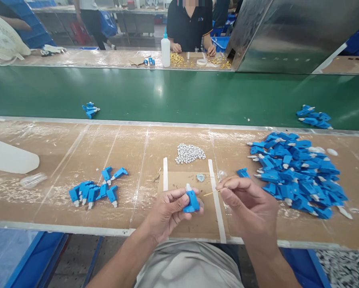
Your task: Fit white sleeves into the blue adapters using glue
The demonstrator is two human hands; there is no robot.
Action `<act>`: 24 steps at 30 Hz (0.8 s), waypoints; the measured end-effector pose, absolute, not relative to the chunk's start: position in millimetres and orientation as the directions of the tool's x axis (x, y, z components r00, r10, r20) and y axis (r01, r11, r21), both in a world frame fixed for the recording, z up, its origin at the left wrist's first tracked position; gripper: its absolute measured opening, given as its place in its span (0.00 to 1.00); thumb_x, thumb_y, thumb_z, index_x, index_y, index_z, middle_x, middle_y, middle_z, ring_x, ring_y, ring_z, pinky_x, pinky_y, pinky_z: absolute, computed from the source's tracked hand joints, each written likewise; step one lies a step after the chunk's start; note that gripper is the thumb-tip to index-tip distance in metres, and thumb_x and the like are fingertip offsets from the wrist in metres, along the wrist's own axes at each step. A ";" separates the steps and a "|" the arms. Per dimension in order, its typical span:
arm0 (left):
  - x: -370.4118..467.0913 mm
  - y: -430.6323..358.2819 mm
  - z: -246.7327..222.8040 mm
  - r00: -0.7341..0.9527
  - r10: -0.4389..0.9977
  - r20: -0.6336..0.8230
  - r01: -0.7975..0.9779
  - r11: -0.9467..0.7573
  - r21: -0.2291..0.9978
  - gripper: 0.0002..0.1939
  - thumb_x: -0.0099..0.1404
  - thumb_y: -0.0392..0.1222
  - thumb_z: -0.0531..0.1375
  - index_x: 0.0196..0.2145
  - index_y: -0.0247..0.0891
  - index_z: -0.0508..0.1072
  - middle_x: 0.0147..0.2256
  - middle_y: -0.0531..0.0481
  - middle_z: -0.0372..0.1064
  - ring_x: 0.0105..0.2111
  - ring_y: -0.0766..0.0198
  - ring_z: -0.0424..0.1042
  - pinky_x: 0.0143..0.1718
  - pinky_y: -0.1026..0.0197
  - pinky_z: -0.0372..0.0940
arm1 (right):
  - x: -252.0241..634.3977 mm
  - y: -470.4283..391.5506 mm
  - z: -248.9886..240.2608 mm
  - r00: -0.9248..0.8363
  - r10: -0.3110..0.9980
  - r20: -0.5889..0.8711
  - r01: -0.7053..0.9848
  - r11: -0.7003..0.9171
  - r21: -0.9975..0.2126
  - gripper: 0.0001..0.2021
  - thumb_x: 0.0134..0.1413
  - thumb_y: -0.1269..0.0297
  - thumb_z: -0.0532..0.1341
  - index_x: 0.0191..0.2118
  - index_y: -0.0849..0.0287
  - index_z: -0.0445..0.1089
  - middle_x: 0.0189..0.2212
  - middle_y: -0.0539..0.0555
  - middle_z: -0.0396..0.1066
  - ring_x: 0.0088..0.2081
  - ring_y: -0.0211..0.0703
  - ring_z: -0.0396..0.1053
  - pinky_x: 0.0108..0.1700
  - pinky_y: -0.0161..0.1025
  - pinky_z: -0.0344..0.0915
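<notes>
Between thumb and fingers, my left hand holds a blue plastic part with a white tip, tip upward. To its right, my right hand pinches a thin wooden stick, whose far end points toward the blue part without touching it. Both hands are over a cardboard mat edged by white tape strips. On the mat beyond them lies a small clear dish with bluish contents and another thin stick across it. Farther off is a heap of small silvery pieces.
A big pile of blue parts lies right, a smaller group left. A green conveyor belt crosses behind, carrying a few blue parts. Across it, a person sits by yellow pieces and a white bottle.
</notes>
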State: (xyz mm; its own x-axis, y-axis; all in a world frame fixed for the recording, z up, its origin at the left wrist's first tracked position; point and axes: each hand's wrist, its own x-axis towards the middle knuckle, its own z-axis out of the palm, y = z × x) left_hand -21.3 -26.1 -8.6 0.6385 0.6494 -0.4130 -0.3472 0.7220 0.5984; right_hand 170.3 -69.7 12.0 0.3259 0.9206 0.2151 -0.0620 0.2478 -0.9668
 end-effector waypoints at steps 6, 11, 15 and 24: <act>-17.8 -30.1 -5.8 0.664 0.638 -0.390 -0.373 0.735 0.566 0.19 0.64 0.41 0.67 0.51 0.31 0.79 0.36 0.41 0.76 0.37 0.61 0.78 0.29 0.73 0.70 | 155.3 -68.3 23.2 0.234 0.887 0.399 0.129 0.379 -0.917 0.07 0.62 0.77 0.64 0.39 0.57 0.74 0.35 0.53 0.74 0.39 0.45 0.72 0.40 0.40 0.67; -16.9 -31.2 -5.4 0.671 0.637 -0.378 -0.384 0.736 0.558 0.18 0.63 0.41 0.68 0.51 0.33 0.80 0.35 0.42 0.75 0.36 0.62 0.77 0.28 0.72 0.70 | 156.1 -67.2 18.6 0.212 0.896 0.389 0.141 0.366 -0.920 0.07 0.62 0.77 0.63 0.40 0.57 0.74 0.35 0.53 0.74 0.39 0.45 0.71 0.40 0.41 0.67; -17.0 -30.5 -6.1 0.671 0.639 -0.376 -0.377 0.731 0.568 0.19 0.63 0.42 0.67 0.51 0.33 0.80 0.34 0.42 0.74 0.35 0.62 0.77 0.28 0.71 0.69 | 157.9 -67.6 17.2 0.189 0.881 0.434 0.203 0.397 -0.895 0.08 0.62 0.78 0.63 0.40 0.58 0.74 0.35 0.53 0.74 0.37 0.45 0.72 0.40 0.43 0.66; -17.3 -29.7 -10.6 0.660 0.677 -0.324 -0.370 0.669 0.645 0.18 0.64 0.43 0.67 0.51 0.38 0.80 0.32 0.46 0.70 0.32 0.65 0.70 0.30 0.65 0.70 | 160.0 -67.7 15.5 0.135 0.866 0.482 0.298 0.428 -0.853 0.08 0.61 0.79 0.63 0.41 0.58 0.73 0.34 0.52 0.73 0.36 0.45 0.71 0.42 0.45 0.65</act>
